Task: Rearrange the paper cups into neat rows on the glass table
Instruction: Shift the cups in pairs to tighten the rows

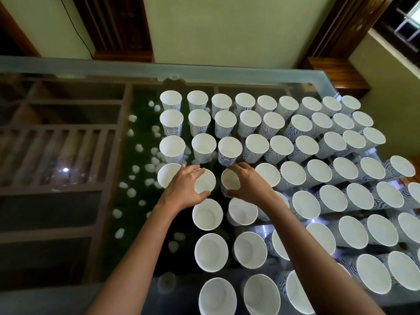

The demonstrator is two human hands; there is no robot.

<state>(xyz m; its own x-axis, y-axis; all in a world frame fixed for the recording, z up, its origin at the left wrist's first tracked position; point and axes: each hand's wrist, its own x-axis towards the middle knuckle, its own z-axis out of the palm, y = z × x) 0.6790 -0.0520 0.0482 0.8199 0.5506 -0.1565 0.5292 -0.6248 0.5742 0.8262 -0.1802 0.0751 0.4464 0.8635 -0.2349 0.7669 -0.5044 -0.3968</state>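
Paper cups [293, 176], upright and empty, are ranged in rows across the right of the glass surface [227, 72], and two in the fourth row from the far edge are being handled. The left cup [205, 183] is clasped round its rim by the left grip [181, 186], just to that grip's right; the right cup [230, 181] is clasped likewise by the right grip [251, 184], just to its left. A gap is seen between them, so each would be slid by its own grip.
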